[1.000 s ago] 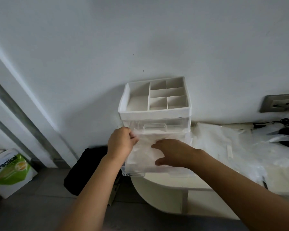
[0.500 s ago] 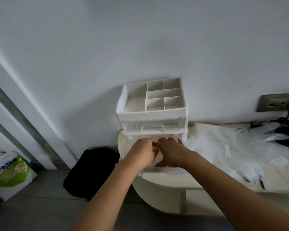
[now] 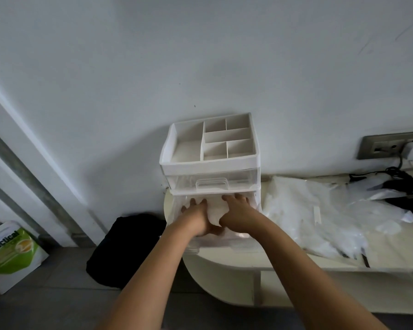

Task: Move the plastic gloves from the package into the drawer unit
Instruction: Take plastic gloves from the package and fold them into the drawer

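A white drawer unit (image 3: pixel 210 166) with a divided top tray stands against the wall on a cream shelf. Its upper clear drawer (image 3: pixel 211 181) is closed; the lower drawer (image 3: pixel 224 244) is pulled out toward me. Thin white plastic gloves (image 3: pixel 216 210) lie in the lower drawer. My left hand (image 3: pixel 196 216) and my right hand (image 3: pixel 236 210) rest side by side on them, fingers spread, pressing them flat toward the back. A loose heap of plastic gloves and clear packaging (image 3: pixel 320 215) lies on the shelf to the right of the unit.
The cream shelf (image 3: pixel 296 263) has a rounded left end and an open space below. A wall socket with a white plug (image 3: pixel 391 145) and black cables (image 3: pixel 405 186) sit at the far right. On the floor lie a black bag (image 3: pixel 126 248) and a green-and-white box (image 3: pixel 10 253).
My hands came together from the drawer's left edge and front and slid deeper into the lower drawer, spreading out over the gloves. The view has shifted slightly.
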Demonstrator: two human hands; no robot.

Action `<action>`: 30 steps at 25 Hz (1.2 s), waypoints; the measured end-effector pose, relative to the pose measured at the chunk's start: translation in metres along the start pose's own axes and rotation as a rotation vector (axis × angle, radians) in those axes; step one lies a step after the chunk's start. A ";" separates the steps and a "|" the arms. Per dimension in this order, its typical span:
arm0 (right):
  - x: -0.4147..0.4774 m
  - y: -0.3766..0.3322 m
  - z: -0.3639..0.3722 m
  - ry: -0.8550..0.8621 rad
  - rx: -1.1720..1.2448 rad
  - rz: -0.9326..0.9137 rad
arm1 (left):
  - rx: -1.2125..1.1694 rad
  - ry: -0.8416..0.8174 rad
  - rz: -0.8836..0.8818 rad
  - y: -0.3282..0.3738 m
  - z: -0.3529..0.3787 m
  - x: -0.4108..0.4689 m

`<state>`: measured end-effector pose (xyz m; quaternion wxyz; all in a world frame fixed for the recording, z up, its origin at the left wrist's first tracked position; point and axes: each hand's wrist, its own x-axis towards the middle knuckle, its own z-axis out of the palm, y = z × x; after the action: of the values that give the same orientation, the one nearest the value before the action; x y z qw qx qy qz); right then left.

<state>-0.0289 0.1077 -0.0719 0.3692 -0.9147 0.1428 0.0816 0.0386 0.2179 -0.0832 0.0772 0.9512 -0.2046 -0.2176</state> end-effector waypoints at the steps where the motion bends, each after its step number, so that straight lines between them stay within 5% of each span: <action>1: -0.005 -0.001 -0.006 -0.009 -0.012 -0.048 | 0.015 -0.007 -0.009 0.000 0.000 0.001; 7: -0.054 0.015 -0.057 0.181 -0.241 -0.359 | -0.026 0.034 -0.038 -0.002 -0.003 -0.007; 12: -0.066 0.042 -0.067 0.032 -0.826 -0.559 | -0.047 0.034 0.005 -0.004 -0.002 -0.007; 22: -0.033 0.035 -0.057 -0.160 -1.146 -0.441 | -0.082 0.012 -0.001 0.001 -0.007 -0.021; 27: -0.031 0.029 -0.058 -0.199 -1.116 -0.400 | -0.226 0.299 0.307 0.027 -0.015 -0.057; 30: -0.034 0.029 -0.061 -0.216 -1.084 -0.377 | -0.303 0.076 0.451 0.040 -0.012 -0.075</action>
<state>-0.0673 0.0521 -0.0390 -0.1309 -0.9692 -0.1229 0.1686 -0.0323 0.2139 -0.0337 0.2729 0.8666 -0.3733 -0.1874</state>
